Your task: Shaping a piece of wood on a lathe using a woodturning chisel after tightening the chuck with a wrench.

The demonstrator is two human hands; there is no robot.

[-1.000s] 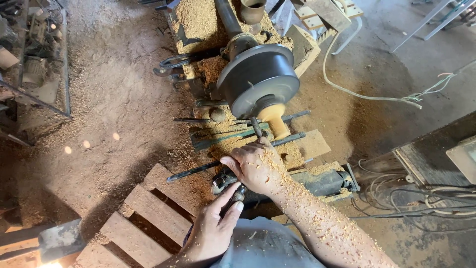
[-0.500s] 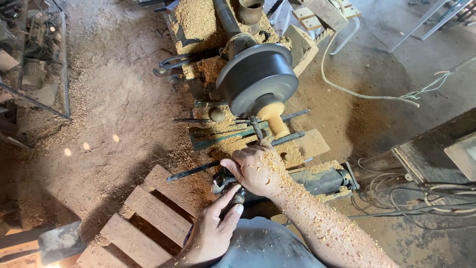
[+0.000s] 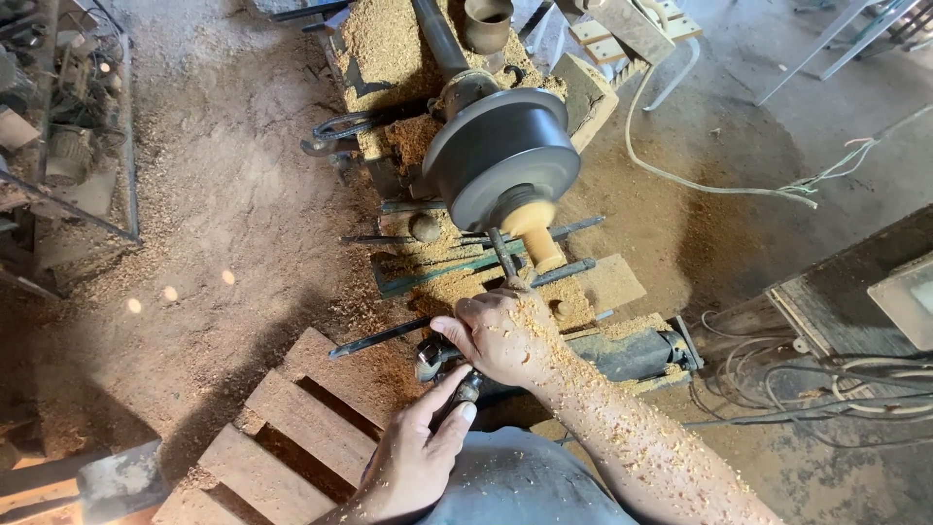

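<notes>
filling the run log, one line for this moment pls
right hand: grips turning tool | tool tip: at pale workpiece | left hand: on tool handle

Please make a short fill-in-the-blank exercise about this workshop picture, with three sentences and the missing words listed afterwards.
1. The right hand grips the front of a long turning tool whose tip meets the pale ____ piece on the lathe.
2. The left hand holds the tool's dark ____ end, close to the person's body.
3. The right forearm is covered with wood ____.

Missing words: wooden; handle; shavings
</notes>
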